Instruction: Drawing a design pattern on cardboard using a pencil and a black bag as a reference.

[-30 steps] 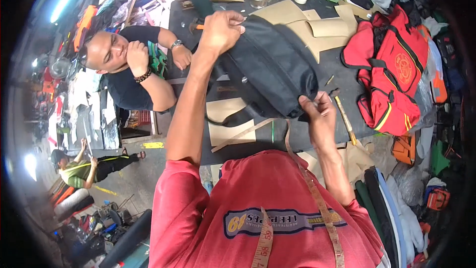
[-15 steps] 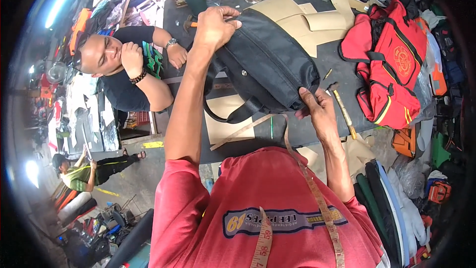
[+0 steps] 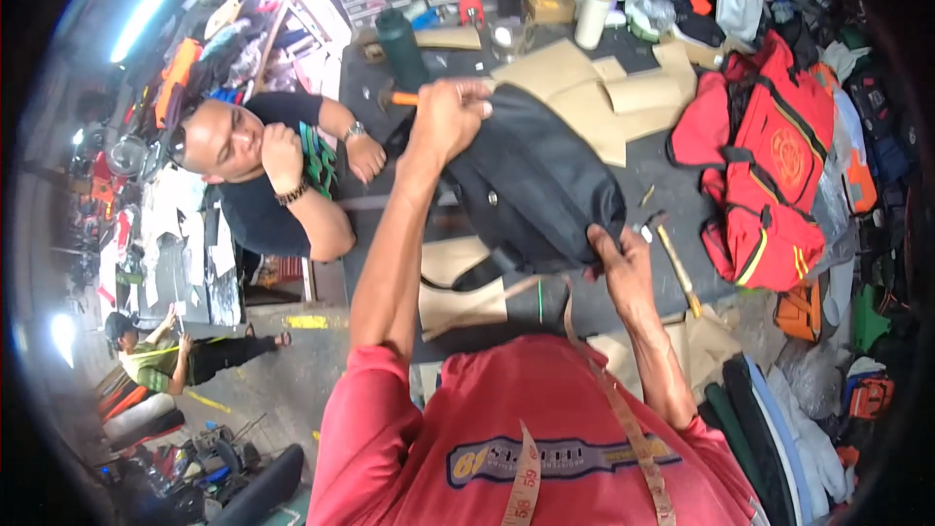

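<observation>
dark table (image 3: 658,164): red bag (image 3: 779,170) beside hammer (image 3: 677,265); left hand (image 3: 448,120), right hand (image 3: 626,265) gripping black bag (image 3: 545,180).

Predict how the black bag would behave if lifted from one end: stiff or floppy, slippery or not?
The black bag would probably sag, since its fabric looks creased near the right hand. Its strap would likely swing, as it hangs in a loose curve. The fabric's faint sheen suggests slight slipperiness.
</observation>
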`<state>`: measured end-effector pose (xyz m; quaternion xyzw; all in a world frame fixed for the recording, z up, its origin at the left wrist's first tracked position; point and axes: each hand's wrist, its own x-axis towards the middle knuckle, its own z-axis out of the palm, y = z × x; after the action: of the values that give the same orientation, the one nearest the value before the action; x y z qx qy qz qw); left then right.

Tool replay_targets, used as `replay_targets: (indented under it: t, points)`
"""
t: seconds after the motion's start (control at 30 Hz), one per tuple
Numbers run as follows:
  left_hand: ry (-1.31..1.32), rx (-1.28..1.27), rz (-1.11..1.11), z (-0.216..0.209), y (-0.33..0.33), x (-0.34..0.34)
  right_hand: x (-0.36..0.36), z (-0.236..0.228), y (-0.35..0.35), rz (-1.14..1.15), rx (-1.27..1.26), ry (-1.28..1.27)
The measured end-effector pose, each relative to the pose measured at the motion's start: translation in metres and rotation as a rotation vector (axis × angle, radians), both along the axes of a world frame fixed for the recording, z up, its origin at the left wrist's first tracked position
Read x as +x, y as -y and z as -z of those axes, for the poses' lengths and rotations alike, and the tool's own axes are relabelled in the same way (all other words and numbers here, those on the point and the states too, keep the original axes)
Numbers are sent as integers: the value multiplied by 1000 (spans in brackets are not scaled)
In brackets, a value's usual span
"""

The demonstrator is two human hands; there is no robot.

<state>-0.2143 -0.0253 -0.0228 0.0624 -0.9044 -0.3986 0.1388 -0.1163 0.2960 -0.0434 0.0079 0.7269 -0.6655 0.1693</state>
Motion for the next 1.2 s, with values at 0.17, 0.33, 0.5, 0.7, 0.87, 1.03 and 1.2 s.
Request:
replay_targets:
  t: [0.17, 0.33, 0.5, 0.7, 0.87, 1.03, 1.2]
  points:
    - [4, 88, 5, -11, -3, 9, -3, -5, -9, -34, 82, -58]
    - [-44, 92, -8, -12, 11, 14, 1, -5, -11, -24, 55, -33]
    - [62, 103, -55, -8, 17, 21, 19, -2, 2, -61, 26, -59]
    - [-33, 191, 65, -2, 16, 13, 54, 14, 13, -85, -30, -157]
    - [-48, 332, 153, -2, -4, -8, 74, 29, 10, -122, 70, -182]
    - [-122, -54, 153, -22, -15, 8, 57, 25, 12, -3, -55, -140]
    - [-32, -264, 109, -24, -19, 10, 55, 38, -1, -25, -28, -105]
